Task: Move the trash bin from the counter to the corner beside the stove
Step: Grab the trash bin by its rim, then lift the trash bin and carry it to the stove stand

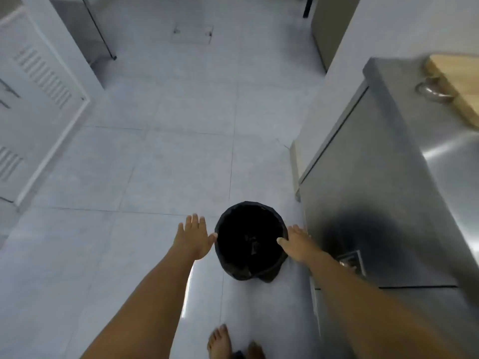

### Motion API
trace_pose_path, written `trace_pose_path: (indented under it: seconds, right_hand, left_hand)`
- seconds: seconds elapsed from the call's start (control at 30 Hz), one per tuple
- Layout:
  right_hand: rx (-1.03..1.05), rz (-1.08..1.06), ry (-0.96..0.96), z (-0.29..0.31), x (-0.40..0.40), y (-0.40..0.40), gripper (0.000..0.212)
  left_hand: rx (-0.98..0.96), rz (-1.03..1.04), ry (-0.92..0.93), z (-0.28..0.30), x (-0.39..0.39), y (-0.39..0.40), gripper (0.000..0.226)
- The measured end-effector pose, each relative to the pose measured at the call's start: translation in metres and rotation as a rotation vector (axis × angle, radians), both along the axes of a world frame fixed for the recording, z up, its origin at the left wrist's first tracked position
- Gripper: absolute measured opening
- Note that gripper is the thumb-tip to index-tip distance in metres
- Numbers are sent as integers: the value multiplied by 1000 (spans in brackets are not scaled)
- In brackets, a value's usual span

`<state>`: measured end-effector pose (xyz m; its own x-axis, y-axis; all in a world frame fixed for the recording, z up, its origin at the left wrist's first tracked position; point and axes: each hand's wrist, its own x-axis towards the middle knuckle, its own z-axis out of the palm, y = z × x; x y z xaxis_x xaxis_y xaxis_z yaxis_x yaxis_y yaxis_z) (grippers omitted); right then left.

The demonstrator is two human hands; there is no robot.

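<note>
A round trash bin point(250, 242) lined with a black bag stands upright on the pale tiled floor, close to the front of a steel counter. My left hand point(193, 239) is at the bin's left side, fingers spread, thumb tip at the rim. My right hand point(298, 244) is at the bin's right side, thumb at the rim, fingers pointing forward. Neither hand is closed around the bin. The bin's inside is dark; a few scraps show at its bottom.
The stainless steel counter point(388, 193) runs along the right, with a wooden board point(458, 86) and a metal cup point(435, 89) on top. A white louvred door point(39, 99) is at left. A floor hatch point(191, 33) lies far ahead. My bare feet point(220, 343) are below.
</note>
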<state>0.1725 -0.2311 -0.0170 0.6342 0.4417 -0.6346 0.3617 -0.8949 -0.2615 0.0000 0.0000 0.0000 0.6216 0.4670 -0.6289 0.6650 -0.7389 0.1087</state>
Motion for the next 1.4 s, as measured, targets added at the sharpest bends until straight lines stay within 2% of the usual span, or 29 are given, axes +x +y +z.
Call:
trace_pose_path:
  seconds: [0.27,0.47,0.6,0.7,0.83,1.0,1.4]
  right_hand:
    - [-12,-77,20,-155,31,1,79]
    - [9,-169,-57,-237,52,-9,73]
    - [154,-371,57,-264,50,-9,84]
    - [239,-543,63,-273,43,1,81]
    - [314,-698,64,-263,37,16,67]
    - [328,-681,52,-210,38,26,67]
    - [385,-602,-1,45,25,41,74]
  left_hand:
    - [-28,-16,25,-164,40,0,80]
    - [-111,95,-1,-260,45,-4,86]
    - [-191,379,-227,-284,48,-6,86]
    - [-346,661,-369,-287,60,-8,83]
    - [-473,878,-433,-273,69,-12,88]
    - [-466,913,-454,-221,65,-11,93]
    - [-432,931,-596,34,51,6,87]
